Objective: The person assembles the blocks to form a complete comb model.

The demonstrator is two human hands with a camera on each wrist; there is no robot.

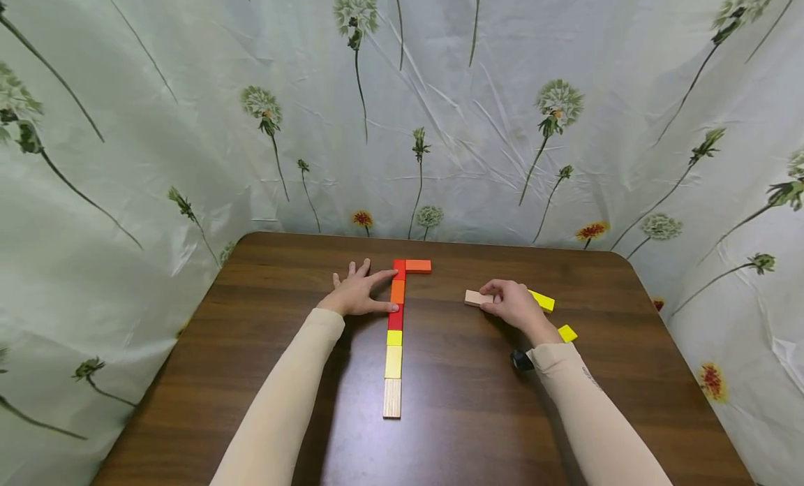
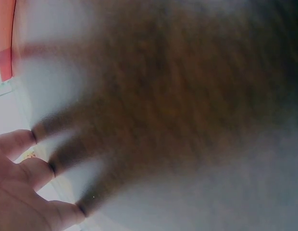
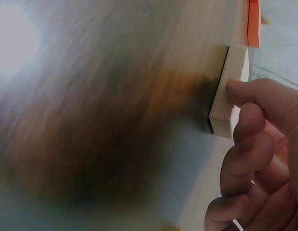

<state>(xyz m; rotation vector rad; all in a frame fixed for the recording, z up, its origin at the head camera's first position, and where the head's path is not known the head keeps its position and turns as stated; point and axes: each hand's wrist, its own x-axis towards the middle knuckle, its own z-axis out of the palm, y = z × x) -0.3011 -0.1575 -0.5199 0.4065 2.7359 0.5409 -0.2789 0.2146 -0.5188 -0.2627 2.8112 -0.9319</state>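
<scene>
A straight row of coloured blocks runs down the table, with a red block (image 1: 399, 264) at its far end, then orange (image 1: 398, 292), another red, yellow and pale yellow. A plain wood block (image 1: 392, 400) forms the near end. An orange block (image 1: 419, 267) juts right from the far end. My left hand (image 1: 356, 294) spreads over the row's left side, forefinger at the far red block and thumb by the nearer red one. To the right, my right hand (image 1: 516, 307) pinches a light wooden block (image 3: 227, 91) between thumb and fingers, low over the tabletop.
Beside my right hand lie a yellow block (image 1: 543, 302) and, nearer me, another yellow block (image 1: 568, 333) partly hidden by the wrist. The brown wooden table (image 1: 465, 416) ends at the back against a dandelion-patterned curtain (image 1: 301, 109). A black device (image 1: 520, 360) sits at my right wrist.
</scene>
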